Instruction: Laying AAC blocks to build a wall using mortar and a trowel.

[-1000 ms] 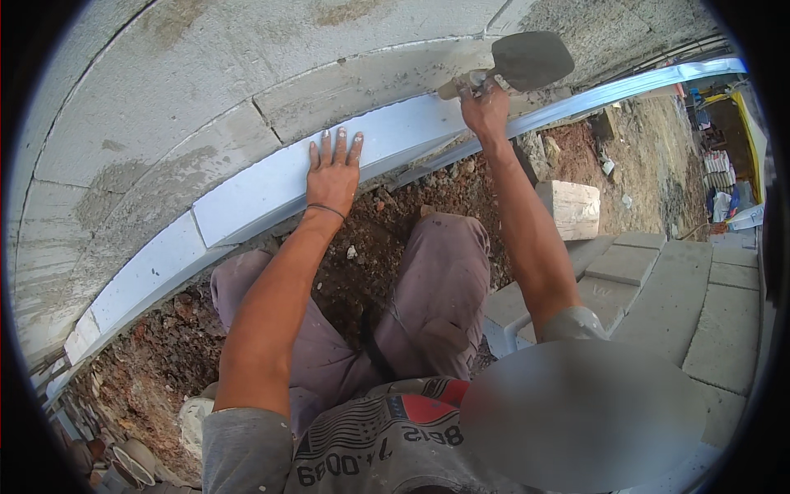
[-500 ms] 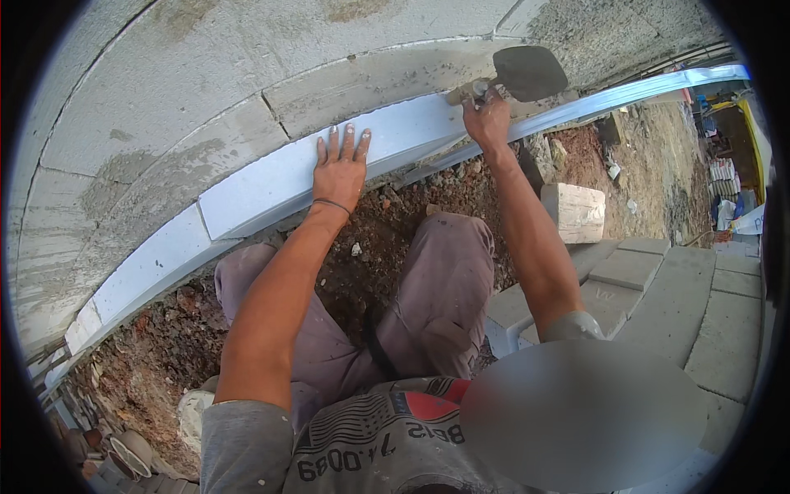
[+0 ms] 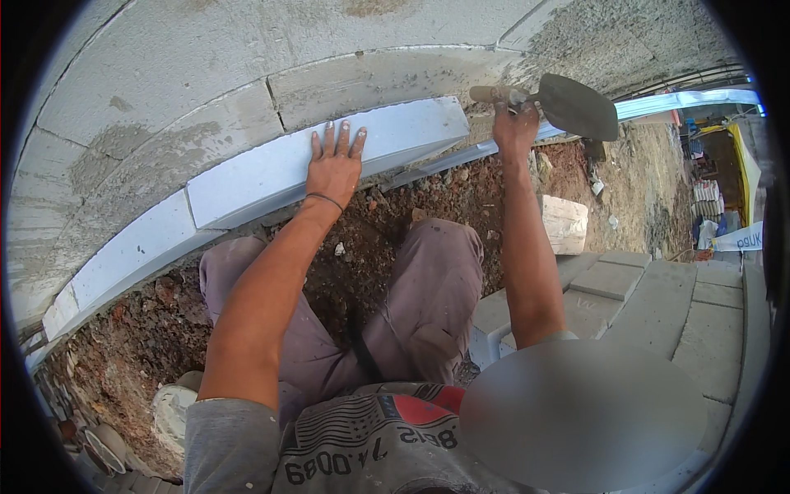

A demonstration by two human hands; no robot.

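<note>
A long white block (image 3: 263, 174) lies along the foot of a grey block wall (image 3: 329, 25). My left hand (image 3: 334, 169) rests flat on it, fingers spread across its top face. Beyond the block's right end, my right hand (image 3: 516, 130) is closed round a trowel (image 3: 578, 107). The trowel's dark blade points right and its mortar-smeared handle points left, above and clear of the block. To the left, another white block (image 3: 136, 255) butts up against the first, with a thin joint line between them.
A shiny metal strip (image 3: 687, 100) runs along the wall's base at right. Brown rubble soil (image 3: 156, 329) lies around my knees. A pale loose block (image 3: 564, 224) and stacked grey blocks (image 3: 658, 305) stand to the right. A mortar-stained bucket (image 3: 173, 412) sits at lower left.
My right hand has carried the trowel to the right, so its handle is now away from the block's right end. My left hand stays flat on the block. The whole view has shifted slightly.
</note>
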